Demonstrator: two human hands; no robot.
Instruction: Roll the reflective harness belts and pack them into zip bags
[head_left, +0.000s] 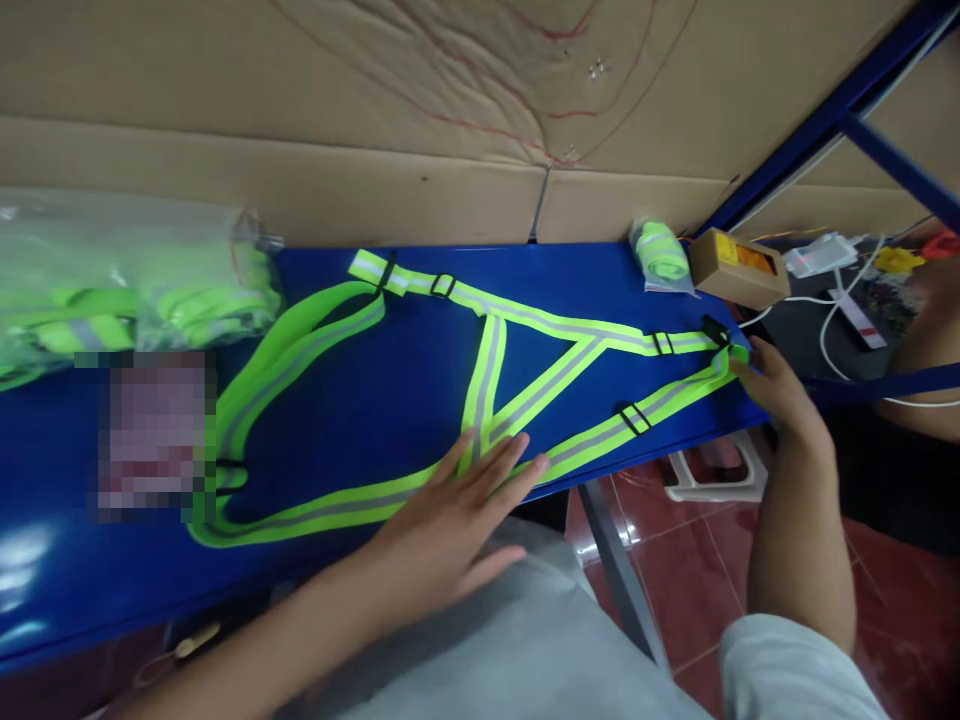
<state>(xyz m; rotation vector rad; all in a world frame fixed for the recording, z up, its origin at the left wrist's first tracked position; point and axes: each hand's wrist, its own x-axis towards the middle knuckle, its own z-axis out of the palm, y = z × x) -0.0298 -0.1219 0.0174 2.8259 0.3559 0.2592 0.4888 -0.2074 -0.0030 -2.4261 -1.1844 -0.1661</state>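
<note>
A neon-yellow reflective safety vest (491, 370) made of straps with grey stripes and black buckles lies spread out on the blue table (420, 390). My left hand (480, 500) rests flat on its near strap, fingers stretched, where the cross straps meet that edge. At the right end, beside a black clip (716, 330), my right hand (776, 385) has its fingers closed on the vest's strap; the fingertips are partly hidden. To the left the vest's wide loop curves round next to a pixelated patch that hides what lies there.
Clear plastic bags (135, 270) of similar neon straps lie at the back left. At the back right are a small bagged roll (661, 255) and a cardboard box (739, 268). Blue metal framing (900, 165) stands right, with white cables and another person's arm beyond.
</note>
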